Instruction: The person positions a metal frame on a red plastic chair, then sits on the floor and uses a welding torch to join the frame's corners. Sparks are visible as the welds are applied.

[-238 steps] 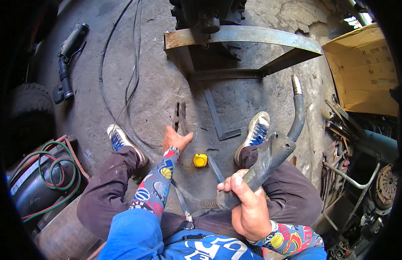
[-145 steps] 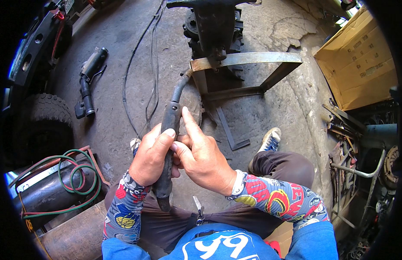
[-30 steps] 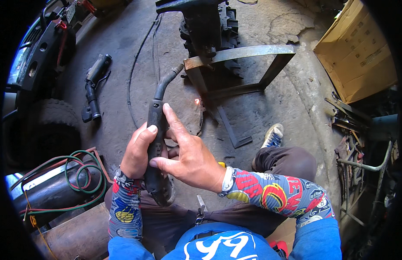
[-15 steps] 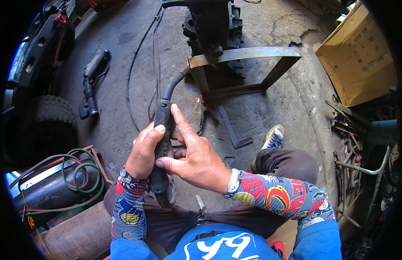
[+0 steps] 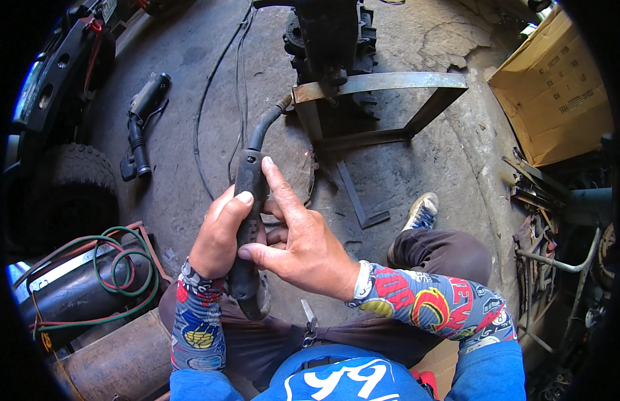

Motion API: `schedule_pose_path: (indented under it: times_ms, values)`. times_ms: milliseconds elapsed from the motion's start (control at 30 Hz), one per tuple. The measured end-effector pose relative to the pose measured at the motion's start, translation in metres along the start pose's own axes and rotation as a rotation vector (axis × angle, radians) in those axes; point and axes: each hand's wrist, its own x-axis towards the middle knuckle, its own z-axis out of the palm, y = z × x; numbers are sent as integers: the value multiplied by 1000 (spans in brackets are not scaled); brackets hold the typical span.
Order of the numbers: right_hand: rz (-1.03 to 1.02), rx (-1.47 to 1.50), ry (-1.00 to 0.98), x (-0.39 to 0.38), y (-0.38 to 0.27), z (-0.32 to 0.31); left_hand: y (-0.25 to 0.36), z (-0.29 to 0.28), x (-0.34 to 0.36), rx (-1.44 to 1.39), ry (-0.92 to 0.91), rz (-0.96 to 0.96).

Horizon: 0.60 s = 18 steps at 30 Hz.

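Note:
A black welding torch (image 5: 246, 180) with a bent neck is gripped by both my hands. My left hand (image 5: 218, 230) wraps its handle from the left, thumb laid along the top. From the right, my right hand (image 5: 300, 247) holds the same handle, its index finger stretched along the front and the thumb pressed on the lower part. The torch's nozzle tip is at the left corner of a metal frame (image 5: 383, 82); whether they touch I cannot tell. Behind that corner stands a dark metal upright (image 5: 325, 40) over a black machine part.
An angled steel piece (image 5: 355, 200) lies on the concrete by my shoe (image 5: 422, 212). Cables (image 5: 203, 100) and a black duct-like part (image 5: 145, 110) lie at left. Gas cylinders with coiled hoses (image 5: 126, 264) are lower left; a cardboard box (image 5: 554, 87) and scrap metal are at right.
The torch handle has tilted and shifted very slightly left, with both hands still on it. The small red glow on the floor beside the frame has dimmed.

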Motion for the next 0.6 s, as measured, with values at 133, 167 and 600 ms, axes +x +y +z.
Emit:
schedule_pose_path:
  times_ms: [133, 167, 600]
  values:
    - [-60, 179, 0, -8, 22, 0, 8, 2, -15, -114, 101, -7]
    - [-148, 17, 138, -4, 37, 0, 9, 1, -19, -142, 164, -15]
    - [901, -1001, 716, 111, 328, -61, -15, -90, -70, -539, 722, 318]
